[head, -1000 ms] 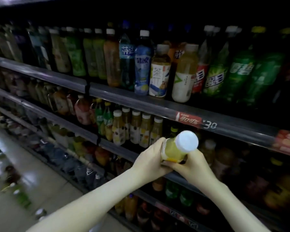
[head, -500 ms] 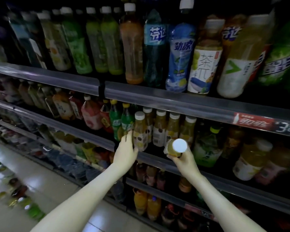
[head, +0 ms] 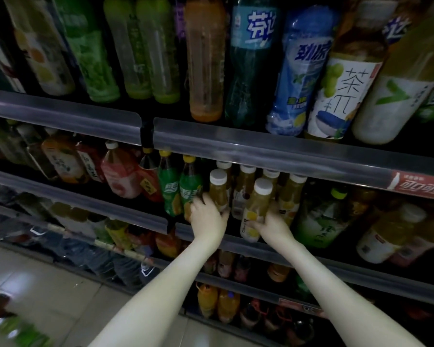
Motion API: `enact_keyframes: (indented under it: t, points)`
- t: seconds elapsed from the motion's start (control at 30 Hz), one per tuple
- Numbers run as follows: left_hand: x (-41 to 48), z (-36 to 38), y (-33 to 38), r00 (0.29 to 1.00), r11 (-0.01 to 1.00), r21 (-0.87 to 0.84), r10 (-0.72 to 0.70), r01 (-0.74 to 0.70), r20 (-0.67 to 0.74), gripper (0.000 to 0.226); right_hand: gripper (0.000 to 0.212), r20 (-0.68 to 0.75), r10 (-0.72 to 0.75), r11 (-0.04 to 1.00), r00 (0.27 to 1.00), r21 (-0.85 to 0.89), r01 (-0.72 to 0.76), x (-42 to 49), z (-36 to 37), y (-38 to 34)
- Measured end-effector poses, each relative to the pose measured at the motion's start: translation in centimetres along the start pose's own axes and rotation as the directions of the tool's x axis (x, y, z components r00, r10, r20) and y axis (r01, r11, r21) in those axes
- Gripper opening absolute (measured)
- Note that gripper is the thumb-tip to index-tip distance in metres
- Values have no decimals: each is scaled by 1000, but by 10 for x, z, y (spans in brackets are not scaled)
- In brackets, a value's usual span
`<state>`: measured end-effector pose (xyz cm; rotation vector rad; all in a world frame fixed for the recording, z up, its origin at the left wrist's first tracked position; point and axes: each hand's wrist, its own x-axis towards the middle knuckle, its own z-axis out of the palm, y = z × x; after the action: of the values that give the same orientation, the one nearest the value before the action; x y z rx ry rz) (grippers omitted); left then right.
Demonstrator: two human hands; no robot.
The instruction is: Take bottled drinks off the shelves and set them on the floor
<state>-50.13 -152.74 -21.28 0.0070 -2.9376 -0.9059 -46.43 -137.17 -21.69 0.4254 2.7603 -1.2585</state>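
We log the right hand (head: pixel 271 225) nearest, fingers curled round a small bottle (head: pixel 254 211): white cap, cloudy yellow juice, pale label, tilted over the shelf (head: pixel 238 244) lip. The left hand (head: pixel 208 217) fingers wrap a twin bottle (head: pixel 218 190), upright in the row beyond.

The lower part of a white-capped bottle (head: pixel 218 190) is covered by the left hand (head: pixel 208 217), and the lower right side of a yellow bottle (head: pixel 256 209) by the right hand (head: pixel 272 225). Tall bottles (head: pixel 206 58) above both hands are cut off at the top edge. Floor bottles (head: pixel 18 331) far below and left of the left hand are blurred.
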Motion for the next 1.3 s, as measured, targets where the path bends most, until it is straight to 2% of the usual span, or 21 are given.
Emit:
enact_keyframes:
  t: [0.13, 0.27, 0.33, 0.4, 0.5, 0.57, 0.63, 0.7, 0.77, 0.83, 0.9, 0.97, 1.03, 1.2, 1.3]
  points:
    - [1, 6, 4, 997, 988, -150, -19, 30, 77, 74, 60, -18, 33, 994, 999, -103, -35, 3, -3, 4]
    - [8, -1, -1, 993, 988, -153, 25, -7, 114, 73, 74, -36, 41, 995, 999, -88, -44, 3, -5, 1]
    - [9, -4, 0, 988, 994, -112, 24, -8, 149, 74, 71, -33, 44, 994, 998, -97, -47, 1, -8, 0]
    - [9, -8, 4, 984, 1000, -7, -6, 7, 178, 70, 58, -26, 29, 988, 999, -149, -32, -2, -13, 2]
    - [1, -20, 13, 980, 960, 278, -24, -32, 198, 53, 44, -62, -19, 965, 998, -264, 2, -13, -20, 4]
    - [-12, -27, 22, 969, 870, 471, 29, -144, 244, 43, 50, -93, -62, 961, 994, -274, 34, -24, -25, 6]
    - [-28, -30, 36, 946, 787, 542, 163, -296, 279, 37, 54, -129, -115, 964, 985, -254, 79, -38, -31, 7]
    - [-45, -27, 54, 888, 744, 486, 367, -458, 276, 36, 52, -191, -165, 965, 968, -236, 118, -52, -41, 12]
    - [-58, -18, 71, 794, 712, 354, 562, -607, 231, 43, 50, -291, -194, 965, 937, -228, 129, -63, -53, 21]
    - [-67, -2, 86, 698, 670, 195, 691, -716, 188, 50, 49, -434, -192, 971, 880, -212, 108, -71, -69, 37]
    - [-73, 16, 100, 620, 616, 88, 762, -783, 190, 53, 51, -582, -143, 977, 800, -212, 21, -78, -87, 59]
    - [-77, 30, 114, 565, 563, 75, 799, -823, 205, 56, 57, -686, -48, 973, 726, -195, -120, -81, -107, 82]
    - [-80, 39, 127, 548, 548, 78, 798, -833, 252, 60, 69, -719, 63, 950, 692, -169, -263, -81, -130, 100]
    - [-81, 57, 149, 543, 529, 148, 755, -835, 366, 73, 82, -660, 184, 844, 728, -274, -461, -67, -173, 130]
    - [-83, 62, 156, 537, 520, 157, 749, -839, 388, 73, 79, -595, 240, 893, 767, -175, -415, -62, -183, 140]
